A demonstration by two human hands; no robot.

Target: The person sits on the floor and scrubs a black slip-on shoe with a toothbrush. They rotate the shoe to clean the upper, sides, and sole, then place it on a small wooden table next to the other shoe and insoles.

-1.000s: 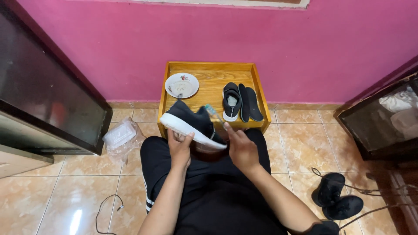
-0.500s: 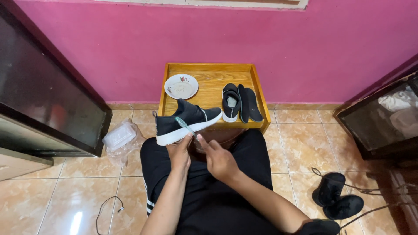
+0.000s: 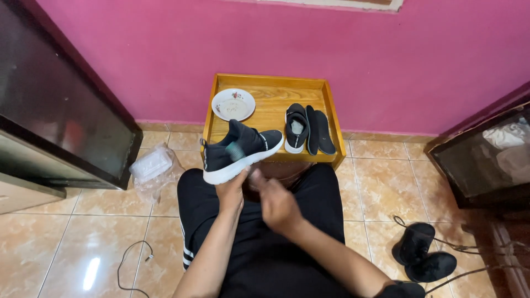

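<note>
Seen from the head camera, a person seated on a tiled floor holds a black shoe with a white sole above the lap, just in front of a low wooden tray set against a pink wall. The left hand grips the shoe from below, fingers closed under the sole near its middle. The right hand is blurred with motion just beside the shoe; whether its fingers are closed, or hold anything, cannot be told. A pale green smear on the shoe's side may be a small tool, too blurred to name. The shoe looks light, its knit upper soft and yielding, its sole firmer and likely the surest place to hold. In the tray lie a small plate, a second shoe and two dark insoles side by side. A crumpled plastic bag sits on the floor at left, beside a dark cabinet. Another dark pair with loose laces lies at lower right, and a thin cable curls at lower left. The shoe's far side and the left palm are hidden.
</note>
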